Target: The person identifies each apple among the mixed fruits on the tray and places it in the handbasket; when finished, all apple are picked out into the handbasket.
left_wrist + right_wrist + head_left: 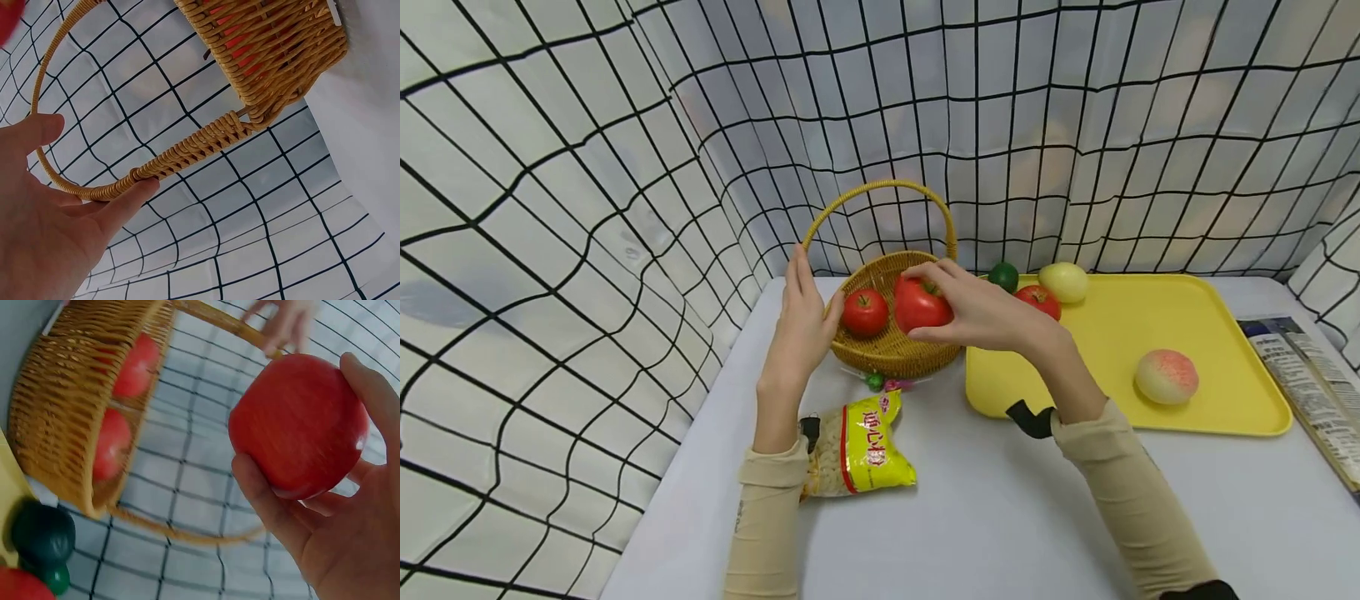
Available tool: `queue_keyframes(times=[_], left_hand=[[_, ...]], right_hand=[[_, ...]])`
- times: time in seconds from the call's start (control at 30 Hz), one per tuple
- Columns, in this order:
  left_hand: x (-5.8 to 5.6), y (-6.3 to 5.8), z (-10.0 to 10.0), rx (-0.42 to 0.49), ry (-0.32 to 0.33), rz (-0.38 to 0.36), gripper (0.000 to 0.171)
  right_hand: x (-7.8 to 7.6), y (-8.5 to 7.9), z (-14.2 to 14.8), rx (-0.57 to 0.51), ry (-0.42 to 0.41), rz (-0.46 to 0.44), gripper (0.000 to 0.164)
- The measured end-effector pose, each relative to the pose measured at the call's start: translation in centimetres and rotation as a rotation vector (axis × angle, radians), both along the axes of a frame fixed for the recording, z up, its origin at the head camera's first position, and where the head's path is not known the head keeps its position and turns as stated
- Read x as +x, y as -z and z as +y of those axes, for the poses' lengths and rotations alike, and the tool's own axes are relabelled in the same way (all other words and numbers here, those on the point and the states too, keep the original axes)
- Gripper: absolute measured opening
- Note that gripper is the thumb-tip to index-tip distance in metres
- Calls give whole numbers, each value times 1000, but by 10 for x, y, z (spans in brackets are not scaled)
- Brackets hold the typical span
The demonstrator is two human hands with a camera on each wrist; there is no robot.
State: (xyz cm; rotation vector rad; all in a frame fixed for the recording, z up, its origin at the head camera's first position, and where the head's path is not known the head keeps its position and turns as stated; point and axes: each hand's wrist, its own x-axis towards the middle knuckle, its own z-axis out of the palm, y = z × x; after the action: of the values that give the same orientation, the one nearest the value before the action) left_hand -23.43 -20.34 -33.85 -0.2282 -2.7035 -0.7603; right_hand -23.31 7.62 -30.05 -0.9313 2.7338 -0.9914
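My right hand [973, 308] grips a red apple [297, 425] over the wicker basket [898, 362], thumb on one side and fingers on the other. The apple is above the basket's opening. Inside the basket lies a red tomato [865, 313]; the right wrist view shows two red rounded things there, partly hidden by the wicker rim. My left hand [797, 321] is at the left side of the basket's arched handle [187, 152], its fingers extended along the handle and its thumb apart from them.
A yellow tray [1112, 325] on the right bears a peach [1167, 377], a pale yellow fruit [1063, 282], another red one [1039, 302] and a dark green one [1003, 277]. A yellow snack bag [876, 446] lies before the basket. Black netting [880, 100] surrounds the table; a newspaper [1307, 375] lies far right.
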Motion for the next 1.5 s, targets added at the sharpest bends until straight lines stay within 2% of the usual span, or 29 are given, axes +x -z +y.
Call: queue_keyframes(times=[0.13, 0.23, 0.37, 0.5, 0.6, 0.67, 0.83, 0.93, 1.13, 1.4, 1.5], left_hand=[[2, 1, 2, -10, 6, -13, 87], [3, -1, 1, -21, -4, -14, 87], [2, -2, 4, -26, 4, -13, 86], [-1, 2, 13, -10, 28, -21, 86], [-1, 4, 17, 4, 35, -33, 86], [-1, 4, 17, 2, 29, -30, 86], [-3, -4, 12, -10, 6, 11, 86], [-3, -7, 8, 2, 4, 4, 87], [-3, -5, 5, 25, 5, -33, 88], [1, -5, 4, 25, 0, -41, 88], [3, -6, 1, 19, -3, -31, 87]], right_hand=[[-45, 6, -36, 75, -77, 2, 76], [-82, 11, -61, 72, -80, -9, 78], [-123, 27, -82, 65, 15, -18, 77], [-148, 53, -87, 108, 157, -18, 77], [-156, 67, -87, 147, 224, -47, 81], [-158, 70, -89, 147, 223, -71, 83], [-159, 64, -99, 145, 91, -115, 75], [-156, 61, -105, 186, 31, -133, 73], [-154, 68, -110, 224, 33, -139, 76], [-154, 76, -114, 300, 21, -155, 87], [-153, 76, -116, 274, -5, -168, 83]])
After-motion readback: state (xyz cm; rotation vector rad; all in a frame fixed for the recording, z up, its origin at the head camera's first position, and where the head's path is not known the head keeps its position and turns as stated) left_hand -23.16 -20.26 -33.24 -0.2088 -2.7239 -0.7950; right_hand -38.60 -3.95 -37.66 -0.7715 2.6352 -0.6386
